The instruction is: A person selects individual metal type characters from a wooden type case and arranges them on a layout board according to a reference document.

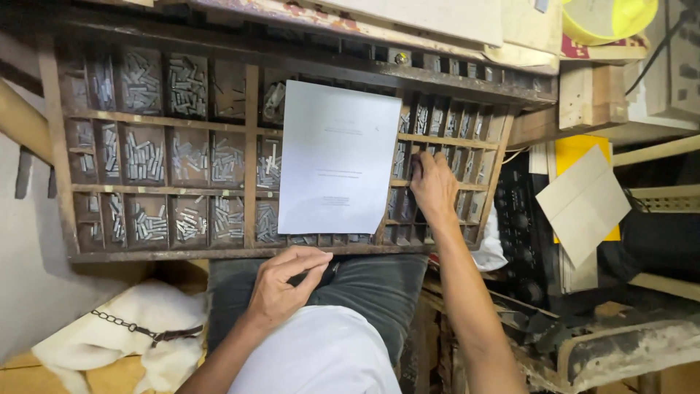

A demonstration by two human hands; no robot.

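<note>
A view from above of a person seated at a wooden type case, a shallow tray split by thin slats into many small compartments. Most compartments on the case's left half hold heaps of small grey metal type pieces. A white sheet of paper with a few faint printed lines lies over the middle of the case, reaching from near its far edge almost to its near edge.

The right hand reaches into the narrow compartments at the right end of the case, just beside the paper's right edge. Its fingers are curled down into a compartment, and whether they pinch a piece of type cannot be told.

The left hand rests below the near edge of the case, over the person's lap in dark trousers. Its fingers are closed around a slim dark tool, possibly a composing stick, that pokes out to the right of the thumb.

A white shirt fills the bottom centre. At the lower left lies a white bag with a chain strap. To the right of the case sit a black machine with knobs, a yellow sheet under a grey card, and, at the top right corner, a yellow round object.
</note>
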